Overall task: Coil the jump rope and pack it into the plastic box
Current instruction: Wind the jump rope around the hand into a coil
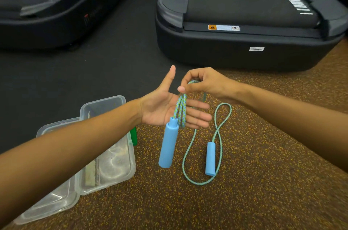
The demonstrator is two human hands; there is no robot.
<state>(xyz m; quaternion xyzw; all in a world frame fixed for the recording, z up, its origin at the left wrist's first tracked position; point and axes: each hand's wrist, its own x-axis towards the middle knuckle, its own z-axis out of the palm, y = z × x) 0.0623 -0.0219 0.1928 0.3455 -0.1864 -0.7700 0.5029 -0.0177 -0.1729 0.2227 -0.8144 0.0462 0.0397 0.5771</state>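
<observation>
My left hand (165, 111) is held flat, palm up, fingers apart and thumb raised, with several turns of the blue-green jump rope (180, 111) wound across the palm. One blue foam handle (168, 145) hangs down from that hand. My right hand (205, 83) pinches the rope just above the left palm. The remaining rope (190, 173) loops on the floor to the second blue handle (210, 158). The clear plastic box (111, 169) sits on the floor at the left, under my left forearm.
A clear lid (50, 197) lies beside the box at the lower left. Something green (134, 135) pokes out behind the box. Two black treadmill ends (244, 49) stand ahead on a dark mat; the floor below is brown speckled rubber.
</observation>
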